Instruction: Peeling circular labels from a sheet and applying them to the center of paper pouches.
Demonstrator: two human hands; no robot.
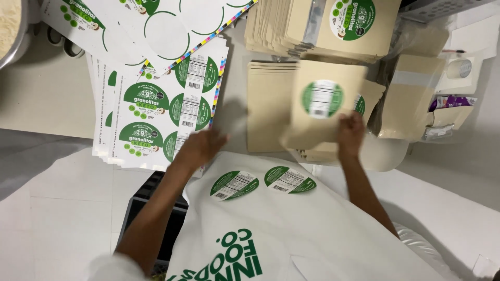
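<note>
My right hand grips the lower edge of a tan paper pouch that carries a round green and white label; the pouch is blurred. My left hand rests on a stack of sticker sheets printed with round green labels, fingers spread over the lower right corner. Two loose round green stickers are stuck on the white apron over my lap. Under the held pouch lies a stack of plain tan pouches.
More labelled tan pouches are piled at the back right. Used sticker sheets with round cut-outs lie at the back. Further pouches and small packages sit at the right. A metal bowl's rim shows far left.
</note>
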